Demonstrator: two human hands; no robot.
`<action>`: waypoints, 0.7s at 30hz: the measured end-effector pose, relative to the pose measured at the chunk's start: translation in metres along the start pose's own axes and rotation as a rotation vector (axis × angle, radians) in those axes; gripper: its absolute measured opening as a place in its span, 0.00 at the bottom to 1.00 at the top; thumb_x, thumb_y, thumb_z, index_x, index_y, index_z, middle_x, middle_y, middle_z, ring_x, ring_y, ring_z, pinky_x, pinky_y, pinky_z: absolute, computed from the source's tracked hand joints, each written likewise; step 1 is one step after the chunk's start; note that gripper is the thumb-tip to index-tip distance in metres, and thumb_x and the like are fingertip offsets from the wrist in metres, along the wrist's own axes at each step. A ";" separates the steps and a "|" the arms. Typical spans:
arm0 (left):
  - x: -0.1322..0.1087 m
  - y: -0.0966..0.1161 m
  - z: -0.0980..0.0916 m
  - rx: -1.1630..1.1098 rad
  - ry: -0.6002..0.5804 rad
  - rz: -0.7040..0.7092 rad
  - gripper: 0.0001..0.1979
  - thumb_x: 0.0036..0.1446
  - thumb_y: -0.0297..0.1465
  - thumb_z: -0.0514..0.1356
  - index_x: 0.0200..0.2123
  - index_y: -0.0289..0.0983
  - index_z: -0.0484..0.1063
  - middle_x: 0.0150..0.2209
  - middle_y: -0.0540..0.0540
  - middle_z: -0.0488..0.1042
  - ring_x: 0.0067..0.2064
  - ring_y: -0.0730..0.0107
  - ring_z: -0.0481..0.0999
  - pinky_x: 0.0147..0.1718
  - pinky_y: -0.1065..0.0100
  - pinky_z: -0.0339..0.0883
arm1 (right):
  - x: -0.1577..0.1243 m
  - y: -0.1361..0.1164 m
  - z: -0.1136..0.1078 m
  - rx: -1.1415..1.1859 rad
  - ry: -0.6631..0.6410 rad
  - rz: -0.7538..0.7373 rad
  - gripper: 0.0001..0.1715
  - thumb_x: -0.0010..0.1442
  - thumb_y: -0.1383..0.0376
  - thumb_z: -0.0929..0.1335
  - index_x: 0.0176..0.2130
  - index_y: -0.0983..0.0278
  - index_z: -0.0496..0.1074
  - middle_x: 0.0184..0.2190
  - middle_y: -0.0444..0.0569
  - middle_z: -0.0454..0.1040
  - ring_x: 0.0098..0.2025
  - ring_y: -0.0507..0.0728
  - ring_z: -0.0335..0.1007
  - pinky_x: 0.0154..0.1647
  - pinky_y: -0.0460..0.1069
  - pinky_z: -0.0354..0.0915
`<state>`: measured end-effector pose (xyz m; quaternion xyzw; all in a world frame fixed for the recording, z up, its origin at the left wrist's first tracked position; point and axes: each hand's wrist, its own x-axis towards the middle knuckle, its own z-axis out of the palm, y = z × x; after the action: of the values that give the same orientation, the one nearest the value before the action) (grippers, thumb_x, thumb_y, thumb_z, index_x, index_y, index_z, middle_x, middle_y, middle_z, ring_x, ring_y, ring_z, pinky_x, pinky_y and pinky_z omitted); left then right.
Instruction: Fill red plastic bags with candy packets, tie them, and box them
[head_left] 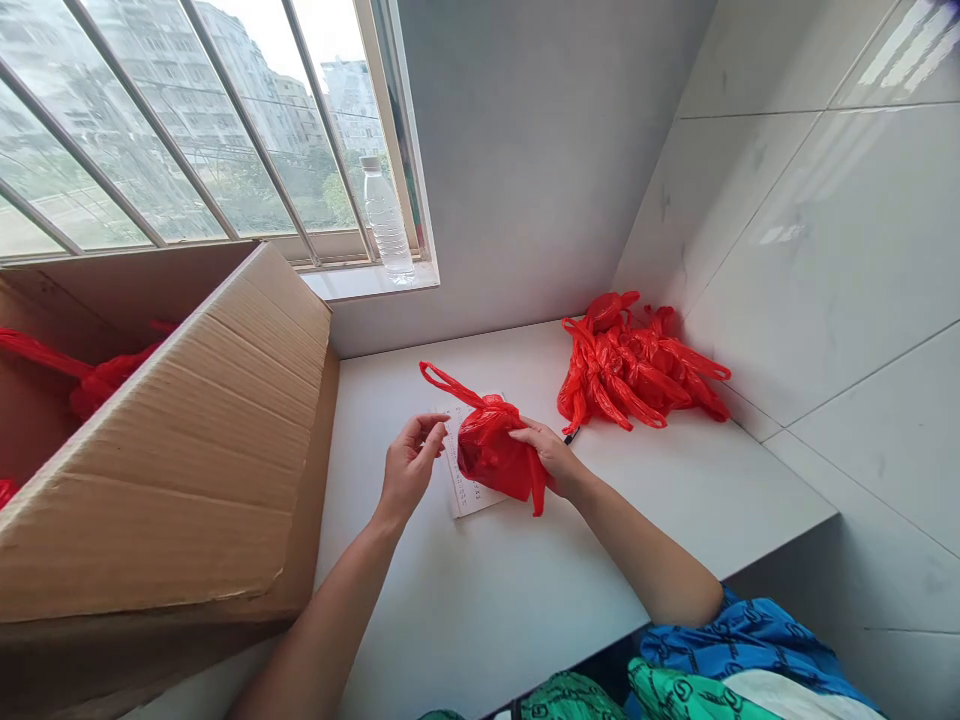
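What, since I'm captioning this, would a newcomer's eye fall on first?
The red bag in the right hand, over the white table, stands out first. Next comes the pile of red bags near the tiled wall, then the big cardboard box on the left.

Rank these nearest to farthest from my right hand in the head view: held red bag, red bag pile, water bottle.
1. Held red bag, in your right hand.
2. Red bag pile, beyond it, rightward.
3. Water bottle, on the windowsill, leftward.
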<state>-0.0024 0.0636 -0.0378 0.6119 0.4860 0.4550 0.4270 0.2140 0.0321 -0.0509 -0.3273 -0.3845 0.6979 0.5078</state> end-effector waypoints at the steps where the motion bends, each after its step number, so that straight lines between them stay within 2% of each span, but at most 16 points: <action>1: 0.002 -0.002 -0.001 -0.018 0.042 -0.041 0.21 0.60 0.48 0.60 0.49 0.39 0.73 0.45 0.43 0.75 0.47 0.61 0.75 0.42 0.64 0.73 | 0.000 0.000 -0.002 0.056 0.006 0.022 0.16 0.59 0.62 0.69 0.47 0.61 0.76 0.40 0.46 0.81 0.41 0.57 0.76 0.43 0.49 0.70; 3: 0.003 -0.005 0.000 -0.086 -0.002 -0.163 0.27 0.60 0.49 0.60 0.56 0.42 0.68 0.54 0.41 0.72 0.54 0.59 0.73 0.44 0.64 0.74 | 0.001 0.001 -0.006 0.175 0.017 0.067 0.13 0.58 0.62 0.68 0.43 0.63 0.76 0.37 0.47 0.81 0.40 0.58 0.77 0.41 0.49 0.70; 5: 0.001 -0.006 0.004 -0.190 -0.180 -0.306 0.30 0.61 0.51 0.59 0.62 0.46 0.62 0.59 0.42 0.70 0.56 0.59 0.73 0.48 0.62 0.73 | 0.002 0.003 -0.010 0.272 0.029 0.136 0.11 0.57 0.61 0.67 0.38 0.64 0.76 0.34 0.49 0.81 0.39 0.58 0.77 0.40 0.49 0.70; 7: -0.003 -0.006 0.007 -0.310 -0.370 -0.409 0.30 0.62 0.52 0.57 0.64 0.48 0.62 0.58 0.42 0.71 0.53 0.60 0.76 0.47 0.62 0.74 | 0.005 0.005 -0.014 0.323 0.037 0.199 0.11 0.58 0.60 0.66 0.34 0.64 0.75 0.30 0.49 0.80 0.38 0.59 0.78 0.40 0.50 0.71; 9: -0.004 -0.007 0.008 -0.418 -0.470 -0.450 0.28 0.62 0.50 0.58 0.61 0.46 0.66 0.54 0.42 0.75 0.48 0.62 0.78 0.43 0.64 0.75 | 0.007 0.007 -0.018 0.339 0.049 0.223 0.12 0.60 0.59 0.65 0.33 0.64 0.74 0.29 0.48 0.80 0.37 0.59 0.78 0.41 0.50 0.71; 10: -0.003 -0.008 0.008 -0.455 -0.465 -0.457 0.26 0.61 0.48 0.61 0.58 0.44 0.69 0.52 0.43 0.76 0.46 0.64 0.79 0.41 0.66 0.76 | 0.009 0.007 -0.019 0.338 0.062 0.219 0.13 0.61 0.58 0.65 0.35 0.64 0.74 0.30 0.48 0.80 0.38 0.59 0.78 0.42 0.51 0.71; 12: 0.000 -0.009 0.006 -0.493 -0.367 -0.456 0.23 0.57 0.43 0.66 0.53 0.41 0.72 0.48 0.43 0.78 0.42 0.68 0.79 0.39 0.70 0.76 | 0.011 0.008 -0.022 0.314 0.091 0.196 0.14 0.63 0.57 0.65 0.39 0.64 0.75 0.34 0.48 0.81 0.40 0.58 0.78 0.43 0.51 0.71; 14: 0.004 -0.011 0.002 -0.491 -0.239 -0.431 0.22 0.54 0.40 0.69 0.50 0.39 0.73 0.48 0.43 0.78 0.42 0.68 0.79 0.39 0.71 0.76 | 0.012 0.007 -0.024 0.260 0.116 0.151 0.16 0.64 0.56 0.66 0.44 0.63 0.76 0.39 0.48 0.81 0.42 0.57 0.78 0.45 0.50 0.71; 16: 0.007 -0.012 -0.001 -0.471 -0.163 -0.386 0.23 0.53 0.39 0.70 0.50 0.38 0.73 0.49 0.43 0.78 0.45 0.66 0.79 0.40 0.70 0.77 | 0.012 0.006 -0.025 0.196 0.131 0.107 0.17 0.65 0.55 0.67 0.46 0.63 0.76 0.42 0.48 0.81 0.44 0.57 0.77 0.47 0.51 0.71; 21: 0.009 -0.014 -0.005 -0.464 -0.158 -0.318 0.23 0.56 0.40 0.67 0.52 0.38 0.72 0.51 0.41 0.77 0.51 0.59 0.78 0.44 0.62 0.79 | 0.010 -0.002 -0.027 0.054 0.130 0.043 0.22 0.67 0.50 0.64 0.50 0.60 0.76 0.51 0.49 0.79 0.55 0.60 0.74 0.57 0.55 0.69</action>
<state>-0.0089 0.0747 -0.0496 0.4476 0.4239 0.4324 0.6581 0.2346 0.0477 -0.0631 -0.3664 -0.3247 0.6961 0.5252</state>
